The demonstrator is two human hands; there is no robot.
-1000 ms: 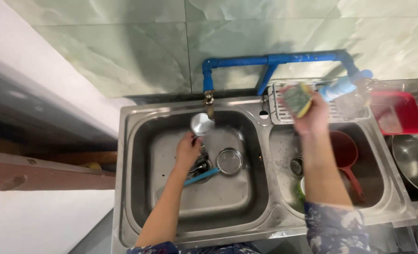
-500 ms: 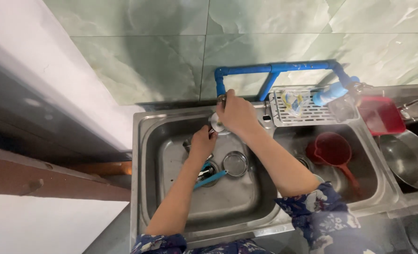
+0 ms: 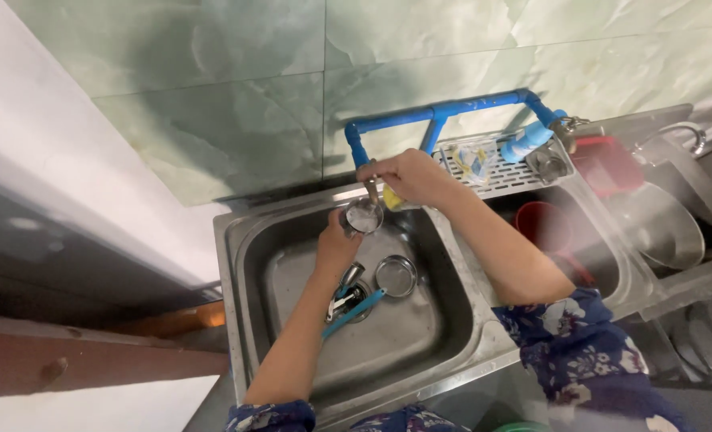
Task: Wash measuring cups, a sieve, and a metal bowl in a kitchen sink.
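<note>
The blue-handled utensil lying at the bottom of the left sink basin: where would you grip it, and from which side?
Probably grip the blue-handled utensil on its free handle end, coming straight down from above on the near side. The handle lies slanted across the bare basin floor of the sink, while its far end tucks in among the metal pieces at the drain, close below the left hand.
</note>
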